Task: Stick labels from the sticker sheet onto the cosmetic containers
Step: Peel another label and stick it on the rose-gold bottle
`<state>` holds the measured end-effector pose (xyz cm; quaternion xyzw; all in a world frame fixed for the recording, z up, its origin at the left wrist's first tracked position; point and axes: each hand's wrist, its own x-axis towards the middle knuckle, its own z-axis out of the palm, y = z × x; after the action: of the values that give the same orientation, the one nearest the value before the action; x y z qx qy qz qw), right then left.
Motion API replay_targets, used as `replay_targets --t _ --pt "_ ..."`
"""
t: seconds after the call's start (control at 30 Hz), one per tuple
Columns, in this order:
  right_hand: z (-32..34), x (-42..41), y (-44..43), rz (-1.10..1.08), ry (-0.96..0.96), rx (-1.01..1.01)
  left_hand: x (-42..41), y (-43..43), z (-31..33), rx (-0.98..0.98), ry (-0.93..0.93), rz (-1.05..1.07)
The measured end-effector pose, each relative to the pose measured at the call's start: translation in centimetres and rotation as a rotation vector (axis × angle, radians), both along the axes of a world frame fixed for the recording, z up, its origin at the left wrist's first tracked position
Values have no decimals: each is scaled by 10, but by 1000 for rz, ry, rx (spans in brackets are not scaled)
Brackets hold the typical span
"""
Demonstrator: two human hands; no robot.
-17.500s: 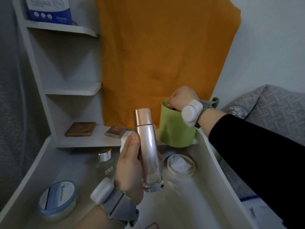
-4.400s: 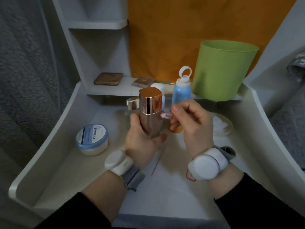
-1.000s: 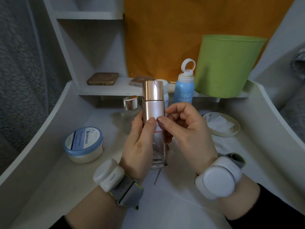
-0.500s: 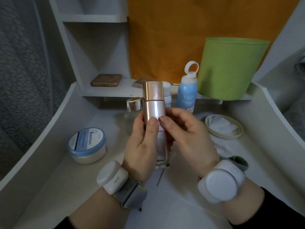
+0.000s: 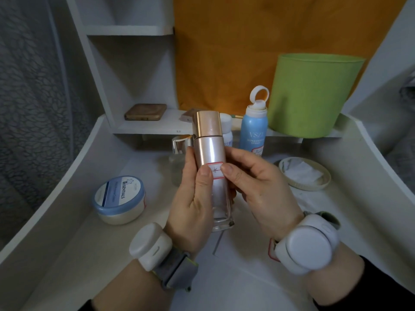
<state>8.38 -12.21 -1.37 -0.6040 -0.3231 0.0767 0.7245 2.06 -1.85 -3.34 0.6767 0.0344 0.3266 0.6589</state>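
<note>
Just slid thumbs off the label (image 5: 215, 170), seemingly stuck flat on the bottle (image 5: 210, 149); still clamped in left hand (image 5: 193, 205) and right hand (image 5: 262, 189) grip. Next container due.

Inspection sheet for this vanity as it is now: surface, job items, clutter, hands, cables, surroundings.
Surface: white desk with raised edges.
Job's things: pink bottle held upright, red-edged label on its front; spray can and jar stand on the desk.
Clutter: green bin on the rear ledge; dish of white pads; compact on a shelf; glass bottle behind the hands.
Hands: left hand grips the pink bottle, thumb on the label; right hand holds it too, thumb at the label's right edge.
Cables: nothing seen.
Surroundings: orange cloth behind; shelves; patterned curtain on the left.
</note>
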Motion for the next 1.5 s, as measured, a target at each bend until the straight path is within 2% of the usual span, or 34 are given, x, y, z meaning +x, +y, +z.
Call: replay_targets --t 0.37,0.5,0.77,0.9,1.03,1.27,1.5 --pt "4 -4 -1 64 41 92 6 7 -3 -13 -27 -67" --pt "2 -2 -2 33 22 70 2 4 -2 31 -48 -10" --pt "4 -3 -1 118 63 125 -3 1 -2 -3 -110 -10" --pt "5 -4 -1 71 88 106 -4 -2 4 -1 -101 -31" --pt "5 -3 1 108 113 128 -1 0 0 -24 -106 27" --pt "5 -2 0 177 136 184 -4 2 11 13 -62 159" --pt "2 1 -3 -15 -2 57 -12 11 23 -64 94 108"
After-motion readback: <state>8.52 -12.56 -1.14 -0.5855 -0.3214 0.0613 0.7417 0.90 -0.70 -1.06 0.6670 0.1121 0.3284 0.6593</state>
